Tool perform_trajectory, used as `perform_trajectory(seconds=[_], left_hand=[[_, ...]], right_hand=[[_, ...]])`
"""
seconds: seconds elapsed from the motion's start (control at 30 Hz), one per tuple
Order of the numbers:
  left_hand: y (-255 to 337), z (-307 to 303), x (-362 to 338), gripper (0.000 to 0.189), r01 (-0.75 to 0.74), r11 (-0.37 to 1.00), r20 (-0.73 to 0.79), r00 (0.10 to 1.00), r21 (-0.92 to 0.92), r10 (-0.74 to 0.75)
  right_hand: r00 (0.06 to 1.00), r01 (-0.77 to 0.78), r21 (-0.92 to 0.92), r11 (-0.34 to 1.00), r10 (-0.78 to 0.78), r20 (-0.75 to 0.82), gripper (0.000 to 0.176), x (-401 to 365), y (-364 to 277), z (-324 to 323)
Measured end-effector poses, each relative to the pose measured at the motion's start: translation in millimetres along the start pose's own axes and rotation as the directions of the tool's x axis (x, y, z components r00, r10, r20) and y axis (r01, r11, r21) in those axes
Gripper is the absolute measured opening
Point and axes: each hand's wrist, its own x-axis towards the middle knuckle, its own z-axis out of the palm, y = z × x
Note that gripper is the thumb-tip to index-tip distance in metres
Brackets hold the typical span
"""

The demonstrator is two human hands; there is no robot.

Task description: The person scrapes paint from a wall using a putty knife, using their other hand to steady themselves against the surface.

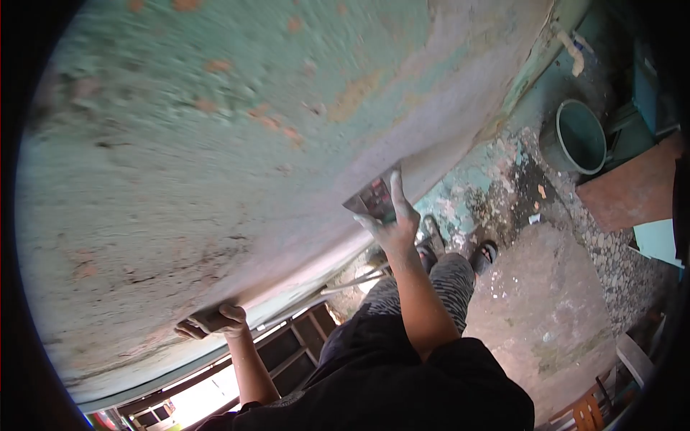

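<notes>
My right hand (395,226) grips a wide putty knife (374,200), its dark shiny blade lying close against the wall (309,194). A finger stretches along one side of the blade and the thumb lies at the other; both are coated in pale dust. Lower along the same wall, my left hand (212,321) has its fingers and thumb bent around something dark and flat that I cannot make out. The wall is patchy: worn green paint, orange spots and smoother whitish areas around the knife.
A grey bucket (581,136) stands on the floor at upper right, beside a brown board (629,183) and a pipe (573,54). My sandaled feet (484,256) are on the stained concrete floor (543,294). Gravel (618,269) lies to the right.
</notes>
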Motion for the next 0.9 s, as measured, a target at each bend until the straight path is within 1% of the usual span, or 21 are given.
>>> perform_trajectory(seconds=[0.07,0.1,0.13,0.2,0.23,0.27,0.3,0.33,0.37,0.4,0.47,0.5,0.53,0.6,0.63,0.67,0.73,0.77,0.8,0.87,0.9], left_hand=[[0.2,0.8,0.6,0.066,0.026,1.0,-0.034,0.999,-0.002,-0.026],[-0.9,-0.9,-0.4,0.065,0.024,1.0,-0.031,0.999,0.0,-0.024],[1.5,-0.7,0.4,0.064,0.025,1.0,-0.028,0.999,-0.001,-0.025],[6.4,-0.8,3.1,0.067,0.022,1.0,-0.024,0.999,-0.011,-0.023],[7.9,-0.1,3.8,0.066,0.004,1.0,-0.023,1.0,0.005,-0.004],[7.2,-2.0,4.7,0.065,-0.017,1.0,-0.023,1.0,0.025,0.017],[6.0,-3.4,3.7,0.062,0.011,1.0,0.006,1.0,0.004,-0.011],[5.0,-2.8,4.3,0.062,0.024,1.0,-0.007,1.0,0.013,-0.024],[3.1,-2.5,4.2,0.061,0.025,1.0,-0.026,0.999,0.011,-0.025],[3.5,-1.4,3.3,0.06,0.028,1.0,-0.043,0.999,0.005,-0.028],[7.4,1.1,-0.1,0.059,0.045,0.999,-0.062,0.997,-0.015,-0.046],[6.5,4.0,-3.0,0.059,0.056,0.998,-0.069,0.996,-0.031,-0.058],[6.2,2.8,-5.3,0.058,0.064,0.997,-0.07,0.995,-0.042,-0.067],[6.3,2.8,-7.7,0.059,0.073,0.997,-0.066,0.995,-0.037,-0.075],[6.4,2.5,-8.3,0.059,0.082,0.996,-0.084,0.993,-0.033,-0.084],[6.4,2.1,-8.6,0.059,0.083,0.996,-0.096,0.992,-0.027,-0.085],[6.5,1.6,-9.3,0.059,0.086,0.996,-0.107,0.99,-0.024,-0.088],[6.8,1.7,-10.0,0.059,0.093,0.995,-0.105,0.99,-0.033,-0.096],[7.1,2.0,-10.7,0.06,0.101,0.994,-0.098,0.99,-0.046,-0.105],[7.8,3.1,-12.0,0.06,0.117,0.99,-0.081,0.989,-0.082,-0.123],[8.2,3.5,-12.7,0.06,0.125,0.987,-0.067,0.989,-0.101,-0.133]], right_hand=[[0.997,-0.068,0.111,0.991,0.07,-0.013,0.094,-1.3,-8.2,-4.4],[1.0,-0.026,0.045,0.999,0.027,-0.007,0.096,4.7,-8.9,-6.6],[1.0,-0.016,0.036,0.999,0.016,-0.007,0.096,22.2,-21.2,-10.9],[0.976,-0.208,0.149,0.967,0.195,0.102,0.095,55.5,-44.6,-20.2],[0.996,0.091,-0.002,0.996,-0.091,-0.01,0.094,71.0,-41.8,-19.7],[0.995,0.097,-0.003,0.995,-0.097,-0.003,0.094,69.4,-43.0,-22.8],[0.997,0.071,0.024,0.997,-0.071,-0.013,0.092,71.0,-44.9,-24.5],[0.999,0.045,0.054,0.997,-0.044,-0.021,0.091,72.8,-49.2,-26.1],[0.99,-0.139,0.188,0.972,0.133,0.046,0.092,68.3,-58.5,-31.3],[0.992,-0.124,0.189,0.974,0.117,0.047,0.092,74.6,-61.8,-30.3],[0.999,-0.038,0.018,0.999,0.038,0.022,0.092,88.5,-64.0,-33.9],[1.0,0.01,0.025,1.0,-0.01,-0.002,0.092,101.8,-66.4,-34.0],[1.0,0.017,0.021,1.0,-0.018,0.006,0.092,111.1,-71.7,-37.0],[0.997,-0.047,-0.036,0.998,0.049,0.061,0.093,122.3,-84.9,-42.5],[0.995,0.097,-0.032,0.995,-0.097,0.019,0.093,119.9,-76.4,-42.3],[0.994,0.113,-0.019,0.993,-0.112,0.017,0.093,109.0,-62.0,-43.6],[0.996,0.033,-0.071,0.997,-0.027,0.086,0.092,94.5,-44.6,-51.1],[0.991,0.035,-0.114,0.993,-0.019,0.133,0.091,97.0,-42.7,-60.3],[0.99,0.041,-0.125,0.991,-0.023,0.141,0.091,104.1,-49.8,-64.3],[0.967,0.223,-0.22,0.95,-0.188,0.169,0.092,129.0,-62.1,-70.6],[0.965,0.209,-0.162,0.964,-0.176,0.195,0.09,138.8,-73.4,-68.3]])
